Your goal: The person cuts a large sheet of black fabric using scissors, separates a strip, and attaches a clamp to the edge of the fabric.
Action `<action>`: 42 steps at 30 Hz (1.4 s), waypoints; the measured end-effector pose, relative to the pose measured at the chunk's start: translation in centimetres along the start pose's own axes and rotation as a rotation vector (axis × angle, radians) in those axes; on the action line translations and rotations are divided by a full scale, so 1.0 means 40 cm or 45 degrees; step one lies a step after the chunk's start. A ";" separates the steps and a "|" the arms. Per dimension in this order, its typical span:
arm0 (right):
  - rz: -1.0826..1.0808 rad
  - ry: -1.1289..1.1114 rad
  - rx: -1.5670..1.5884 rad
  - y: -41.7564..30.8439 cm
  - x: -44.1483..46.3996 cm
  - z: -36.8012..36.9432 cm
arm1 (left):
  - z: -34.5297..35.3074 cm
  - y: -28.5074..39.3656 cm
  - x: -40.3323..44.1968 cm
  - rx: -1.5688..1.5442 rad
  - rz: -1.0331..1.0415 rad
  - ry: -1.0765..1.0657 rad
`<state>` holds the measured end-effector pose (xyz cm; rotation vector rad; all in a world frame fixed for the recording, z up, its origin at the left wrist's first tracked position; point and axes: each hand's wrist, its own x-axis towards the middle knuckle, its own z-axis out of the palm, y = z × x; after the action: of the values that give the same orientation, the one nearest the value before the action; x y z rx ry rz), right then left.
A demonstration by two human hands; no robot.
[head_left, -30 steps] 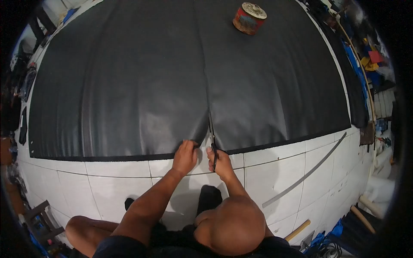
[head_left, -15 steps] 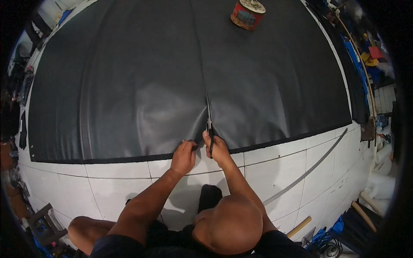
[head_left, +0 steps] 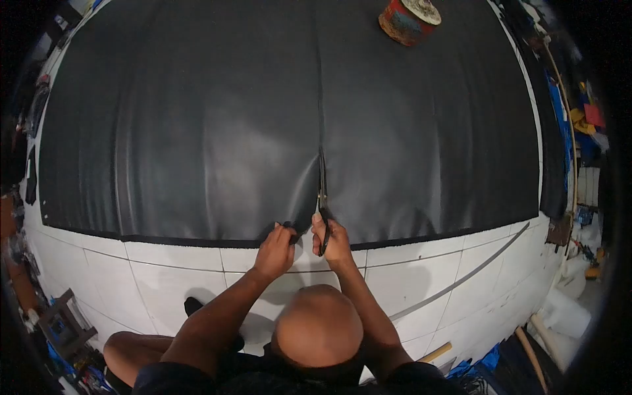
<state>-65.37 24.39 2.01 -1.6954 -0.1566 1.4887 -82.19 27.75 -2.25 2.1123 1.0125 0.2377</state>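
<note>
A large sheet of black material [head_left: 263, 118] lies over the tiled floor, with a slit running up from its near edge. My right hand [head_left: 334, 242] is closed round the handles of black-handled scissors [head_left: 322, 191], whose blades point away from me along the slit. To the left of the slit, my left hand [head_left: 276, 250] pinches the near edge of the sheet, which is lifted slightly there. A round red tin with a pale, stained top [head_left: 409, 23] stands on the far part of the sheet.
White floor tiles [head_left: 178, 263] show in front of the sheet. A thin grey strip [head_left: 461, 280] lies on them at the right. A dark stool [head_left: 66, 322] is at the lower left. Rolls, blue material and assorted items line the right side.
Over the last second the scissors moved forward along the sheet, then slightly back. The camera view has shifted, so the tin appears farther right. My left hand still holds the edge.
</note>
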 end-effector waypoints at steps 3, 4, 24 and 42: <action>-0.072 0.034 -0.143 -0.021 0.029 0.003 | 0.000 -0.012 0.000 -0.124 0.073 -0.010; -0.116 -0.027 -0.212 0.006 0.060 -0.012 | 0.003 -0.018 -0.001 -0.116 0.091 -0.015; -0.110 0.042 -0.134 -0.075 0.087 0.010 | -0.010 -0.010 0.004 -0.076 0.064 -0.027; -0.101 0.106 -0.057 -0.119 0.147 0.027 | -0.009 0.008 0.004 0.016 0.060 -0.018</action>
<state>-62.62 31.41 0.77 -1.7635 -0.2115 1.3629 -82.05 27.93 -1.79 2.1482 0.9591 0.2400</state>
